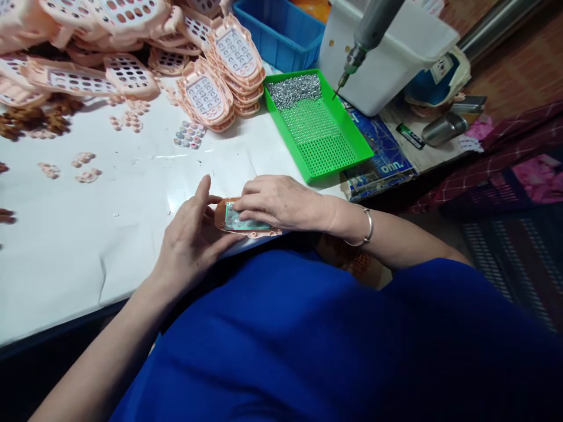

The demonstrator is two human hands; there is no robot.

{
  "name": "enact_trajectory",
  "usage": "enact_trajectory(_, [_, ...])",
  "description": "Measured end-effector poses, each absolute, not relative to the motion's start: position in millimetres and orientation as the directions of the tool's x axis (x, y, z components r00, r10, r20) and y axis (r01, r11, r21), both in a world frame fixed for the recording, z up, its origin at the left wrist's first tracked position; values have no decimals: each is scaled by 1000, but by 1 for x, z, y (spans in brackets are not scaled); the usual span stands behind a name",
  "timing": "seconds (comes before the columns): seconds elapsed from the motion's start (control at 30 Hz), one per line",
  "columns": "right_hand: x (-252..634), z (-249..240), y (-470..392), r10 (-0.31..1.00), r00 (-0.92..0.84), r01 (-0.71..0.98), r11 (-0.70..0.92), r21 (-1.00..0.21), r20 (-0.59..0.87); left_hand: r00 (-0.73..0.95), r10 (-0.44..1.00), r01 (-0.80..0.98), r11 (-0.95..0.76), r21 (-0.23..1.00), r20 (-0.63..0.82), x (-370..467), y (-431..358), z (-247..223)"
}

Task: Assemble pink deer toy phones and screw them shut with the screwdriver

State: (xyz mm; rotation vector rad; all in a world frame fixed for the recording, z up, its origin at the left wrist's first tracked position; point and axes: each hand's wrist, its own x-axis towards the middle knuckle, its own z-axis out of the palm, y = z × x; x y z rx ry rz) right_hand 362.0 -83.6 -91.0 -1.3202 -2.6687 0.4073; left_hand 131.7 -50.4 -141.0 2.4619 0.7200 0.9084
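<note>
A small casing (223, 218) with a brown board, a green-edged panel and a pale pink rim lies at the table's front edge. My left hand (193, 234) grips its left end, thumb at the near side and fingers at the far side. Across the panel lies my right hand (281, 202), its fingers bent and their tips pressed on the grey surface. Part of the casing is hidden under that hand.
Beyond my hands are a green tray (310, 170) of screws, a hanging screwdriver (356, 55), stacked pink casings (206, 97), a blue bin (281, 35) and a white bin (373, 76). Small pink parts (88, 174) lie on the white table (145, 258).
</note>
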Motion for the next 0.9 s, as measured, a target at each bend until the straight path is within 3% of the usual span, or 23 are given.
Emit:
enact_trajectory(0.23, [374, -104, -95, 701, -695, 683, 714, -157, 164, 528, 680, 379, -725, 575, 509, 141, -68, -152])
enact_trajectory(0.4, [379, -116, -97, 676, -685, 654, 735, -178, 273, 505, 699, 394, -709, 585, 507, 143, -72, -155])
enact_trajectory(0.67, [379, -115, -100, 685, -658, 672, 721, -166, 313, 498, 699, 395, -710, 583, 513, 143, -71, -157])
enact_trajectory(0.9, [377, -117, -103, 720, -631, 675, 693, -254, 289, 517, 687, 401, -721, 565, 510, 143, -71, -153])
